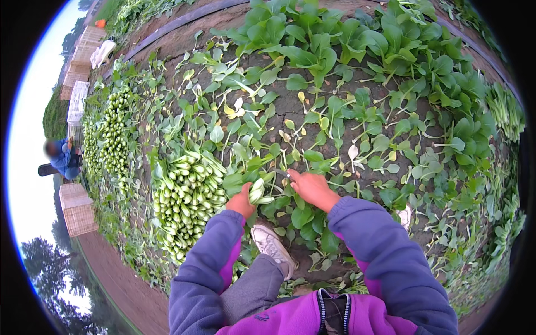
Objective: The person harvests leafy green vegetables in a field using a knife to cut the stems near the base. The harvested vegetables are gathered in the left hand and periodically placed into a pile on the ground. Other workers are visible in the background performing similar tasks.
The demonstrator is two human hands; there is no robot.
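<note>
My left hand (243, 202) is closed around a few cut heads of bok choy (258, 192), their pale stem ends facing right and their leaves to the upper left. Just left of it lies a large heap of cut bok choy (188, 201), stems upward. My right hand (312, 188) grips a small knife, whose short dark blade (279, 172) points left towards the held stems. The handle is mostly hidden in the fist. Loose cut leaves (303, 215) lie below the right hand.
Uncut leafy plants (314, 46) stand at the top and upper right. More piled bok choy (115, 130) lies at the left, near crates (77, 209) and a crouching person (65, 157). My white shoe (272, 247) is below the left hand. Discarded leaves litter the soil.
</note>
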